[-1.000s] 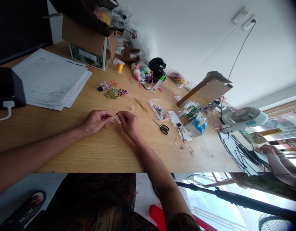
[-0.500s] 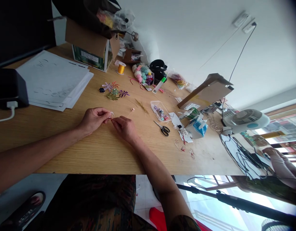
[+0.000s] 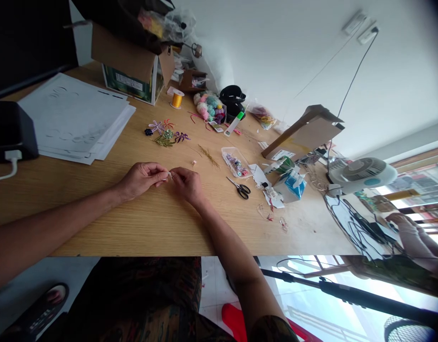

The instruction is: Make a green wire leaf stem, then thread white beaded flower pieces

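My left hand (image 3: 142,178) and my right hand (image 3: 188,184) meet fingertip to fingertip over the wooden table (image 3: 151,223). Both are closed in a pinch on a tiny pale craft piece (image 3: 170,176) held between them; I cannot make out what it is. A small pink bead piece (image 3: 193,163) lies just beyond my right hand. Several finished wire flowers (image 3: 166,133) lie further back, next to a bundle of thin gold wires (image 3: 209,156).
Scissors (image 3: 240,188) and a clear bead box (image 3: 235,164) lie to the right. A paper stack (image 3: 74,116), a cardboard box (image 3: 131,64), a gold thread spool (image 3: 176,99) and pompoms (image 3: 209,106) stand at the back. A fan (image 3: 361,175) and another person's arm (image 3: 413,237) are far right.
My hands stay pinched together on the small piece; my right hand has shifted slightly back and forth beside my left. The view wobbled a little.
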### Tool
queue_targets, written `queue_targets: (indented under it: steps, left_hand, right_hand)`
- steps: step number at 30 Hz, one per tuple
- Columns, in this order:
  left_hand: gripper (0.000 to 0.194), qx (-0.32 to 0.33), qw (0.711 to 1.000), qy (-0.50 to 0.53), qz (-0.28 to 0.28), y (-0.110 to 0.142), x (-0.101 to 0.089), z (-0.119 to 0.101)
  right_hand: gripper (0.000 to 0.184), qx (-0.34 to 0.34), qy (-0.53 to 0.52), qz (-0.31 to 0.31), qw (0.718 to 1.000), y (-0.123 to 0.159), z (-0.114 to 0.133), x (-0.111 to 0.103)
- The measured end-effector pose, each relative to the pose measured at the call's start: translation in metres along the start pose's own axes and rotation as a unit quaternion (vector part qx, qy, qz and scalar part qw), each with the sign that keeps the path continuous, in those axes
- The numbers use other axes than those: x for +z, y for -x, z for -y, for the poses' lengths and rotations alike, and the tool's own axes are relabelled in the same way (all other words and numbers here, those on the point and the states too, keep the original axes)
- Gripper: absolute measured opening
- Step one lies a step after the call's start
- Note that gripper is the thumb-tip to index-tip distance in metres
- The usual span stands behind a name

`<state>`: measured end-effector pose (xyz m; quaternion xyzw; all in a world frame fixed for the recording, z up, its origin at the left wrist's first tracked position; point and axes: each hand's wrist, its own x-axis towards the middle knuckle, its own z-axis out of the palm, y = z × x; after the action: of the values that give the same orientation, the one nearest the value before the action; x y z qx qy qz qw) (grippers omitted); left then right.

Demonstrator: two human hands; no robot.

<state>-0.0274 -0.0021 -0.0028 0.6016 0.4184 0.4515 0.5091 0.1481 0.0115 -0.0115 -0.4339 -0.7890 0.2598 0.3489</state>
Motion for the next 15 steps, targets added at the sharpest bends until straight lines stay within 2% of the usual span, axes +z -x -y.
queue_targets:
  steps: [6, 10, 13, 15]
  left_hand:
    - [0.017, -0.015, 0.997, 0.041, -0.062, -0.002, 0.0, -0.003]
    - [0.016, -0.017, 0.994, 0.005, -0.104, -0.002, 0.0, -0.006]
    - [0.016, -0.006, 0.993, -0.05, -0.106, -0.003, -0.002, -0.001]
    - [0.017, 0.002, 0.993, -0.079, -0.083, -0.004, -0.003, 0.004]
  right_hand:
    - [0.027, -0.034, 0.029, 0.018, 0.999, 0.004, 0.005, 0.005]
    - [0.025, -0.06, 0.082, 0.031, 0.994, 0.007, 0.009, 0.005]
    - [0.027, -0.074, 0.131, 0.028, 0.988, 0.008, 0.014, 0.0]
    - [0.027, -0.07, 0.159, 0.015, 0.985, 0.008, 0.017, -0.004]
